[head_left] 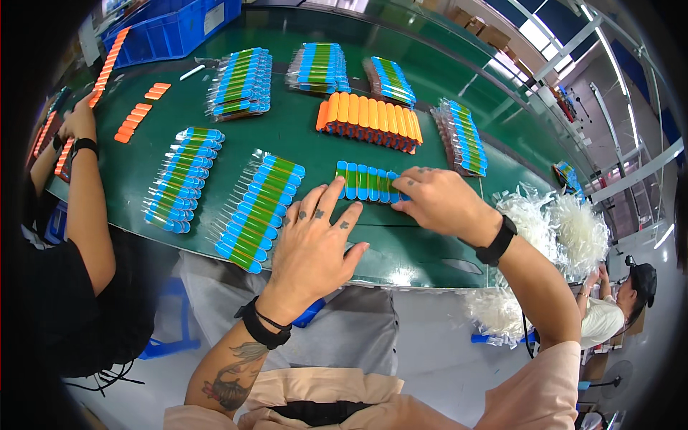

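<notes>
A short row of flat, round-ended blue pieces with green middles [362, 182] lies on the green table in front of me. My right hand [446, 204] pinches its right end between thumb and fingers. My left hand [313, 240] is open, palm down, fingers spread, with fingertips by the row's lower left end. Just left of that hand lies a longer blue-and-green strip [261, 204] with clear film tabs along its left side. Beyond the row stands a thick stack of orange pieces [370, 120].
Several blue-and-green stacks [242, 82] sit across the table [287, 136]. At left, a co-worker's hands [79, 122] handle orange strips [111, 64]. A blue bin [168, 32] stands at the far left. Clear film scraps [580, 229] pile up at the right edge.
</notes>
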Motion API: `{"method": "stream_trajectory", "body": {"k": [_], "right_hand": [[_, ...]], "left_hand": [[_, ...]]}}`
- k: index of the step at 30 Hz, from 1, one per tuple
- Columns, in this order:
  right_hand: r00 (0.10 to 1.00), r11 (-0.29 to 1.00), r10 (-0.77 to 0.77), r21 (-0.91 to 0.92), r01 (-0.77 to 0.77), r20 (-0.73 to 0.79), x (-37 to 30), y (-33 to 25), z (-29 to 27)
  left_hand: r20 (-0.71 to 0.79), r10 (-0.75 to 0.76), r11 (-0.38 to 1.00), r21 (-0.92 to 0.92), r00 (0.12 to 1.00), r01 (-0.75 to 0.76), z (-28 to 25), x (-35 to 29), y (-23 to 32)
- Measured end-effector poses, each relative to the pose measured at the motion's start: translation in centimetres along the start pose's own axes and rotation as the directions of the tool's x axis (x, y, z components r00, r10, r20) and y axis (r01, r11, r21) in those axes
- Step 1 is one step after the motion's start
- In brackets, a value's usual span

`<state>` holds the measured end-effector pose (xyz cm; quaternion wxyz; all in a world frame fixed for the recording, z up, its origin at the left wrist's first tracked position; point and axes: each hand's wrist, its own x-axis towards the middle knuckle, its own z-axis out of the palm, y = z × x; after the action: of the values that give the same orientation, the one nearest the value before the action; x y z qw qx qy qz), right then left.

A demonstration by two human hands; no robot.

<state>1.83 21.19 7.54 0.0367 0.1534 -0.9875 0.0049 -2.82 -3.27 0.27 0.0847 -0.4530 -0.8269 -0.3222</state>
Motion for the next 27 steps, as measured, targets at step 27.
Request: {"method": "stream_trajectory", "body": {"k": [27], "right_hand": [[0.988, 0.938, -0.155, -0.314, 0.145, -0.006, -3.8, -1.2, 2.6]], "left_hand": [[0.343, 0.497, 0.610, 0.515, 0.797, -0.602, 0.9, 5.5, -1.4]]}}
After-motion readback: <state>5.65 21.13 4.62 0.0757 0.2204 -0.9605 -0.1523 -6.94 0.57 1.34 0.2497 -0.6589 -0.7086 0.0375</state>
